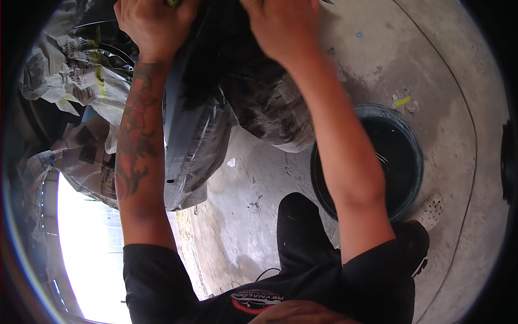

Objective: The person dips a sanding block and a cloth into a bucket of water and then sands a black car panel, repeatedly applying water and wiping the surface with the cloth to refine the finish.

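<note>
Flanking a dark panel (213, 56), the left hand (154, 29) and right hand (286, 27) are hiding their fingertips, grip impossible to tell; printed newspaper (75, 73) is hanging leftward, a lettered emblem (254, 302) marking the shirt (159, 278).

Left hand (154, 27): fingertips cut off by upper edge; grip indeterminable. Green item (172, 2) at left fingers: mostly hidden; kind unclear. Right hand (286, 27): fingers cropped by same edge. Dark panel (216, 43) between both hands' fingers: upper end cut off. Bucket (418, 156) below right fingers: partly covered by right forearm (345, 129).
</note>
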Demonstrator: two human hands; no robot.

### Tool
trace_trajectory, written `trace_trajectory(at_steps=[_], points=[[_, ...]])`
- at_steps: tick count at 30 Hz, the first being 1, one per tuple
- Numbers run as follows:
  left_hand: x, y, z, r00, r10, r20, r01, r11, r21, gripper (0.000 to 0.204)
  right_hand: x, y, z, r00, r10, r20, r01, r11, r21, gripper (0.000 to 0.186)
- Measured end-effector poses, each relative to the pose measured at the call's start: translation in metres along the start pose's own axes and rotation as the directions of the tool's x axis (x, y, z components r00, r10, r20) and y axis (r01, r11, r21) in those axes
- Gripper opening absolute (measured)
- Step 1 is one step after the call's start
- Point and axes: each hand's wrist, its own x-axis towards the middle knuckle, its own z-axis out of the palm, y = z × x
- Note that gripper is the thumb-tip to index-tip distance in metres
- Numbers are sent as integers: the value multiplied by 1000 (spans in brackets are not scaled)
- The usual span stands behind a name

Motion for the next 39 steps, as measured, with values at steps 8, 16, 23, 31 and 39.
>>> trace_trajectory(at_steps=[8, 16, 23, 31, 39], points=[[-2, 1, 0, 1000, 14, 18, -14, 1000, -7, 26, -47, -27, 0, 987, -87, 136, 79, 995, 59, 73], [-3, -3, 1, 1000, 17, 11, -17, 1000, -11, 27, -61, -36, 6, 989, 51, 137, -72, 985, 159, 77], [1, 1, 0, 999, -15, 46, 15, 1000, -8, 27, -41, 2, 5, 983, 71, 169, -92, 988, 122, 85], [-6, 2, 15, 997, -26, 78, 28, 999, -21, 27, -88, -23, 1, 972, 131, 195, -169, 966, 196, 81], [2, 5, 6, 999, -32, 28, 33, 999, -24, 25, -7, 43, 7, 979, 172, 110, -191, 963, 191, 71]])
